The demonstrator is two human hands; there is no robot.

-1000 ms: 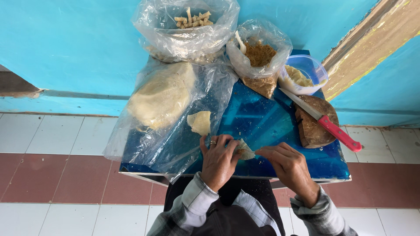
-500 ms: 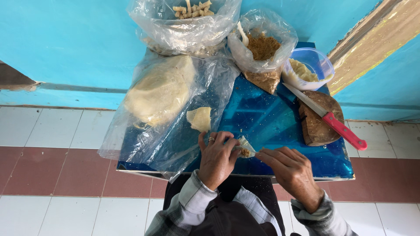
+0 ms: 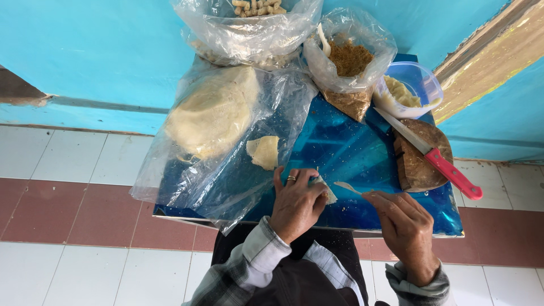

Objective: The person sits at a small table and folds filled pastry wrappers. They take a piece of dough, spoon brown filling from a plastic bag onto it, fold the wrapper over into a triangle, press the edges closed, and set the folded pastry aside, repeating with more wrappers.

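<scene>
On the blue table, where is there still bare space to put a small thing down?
The widest bare patch of the blue table lies between the small dough piece, the bag of brown crumbs and the round wooden board. A narrow strip runs along the near edge below the right hand. The left side is crowded, under the plastic sheet with the flat dough.

The single head camera looked almost straight down from above, quite near, on a blue table [image 3: 351, 153] against a turquoise wall [image 3: 85, 51] and tiled floor [image 3: 68, 170]
</scene>
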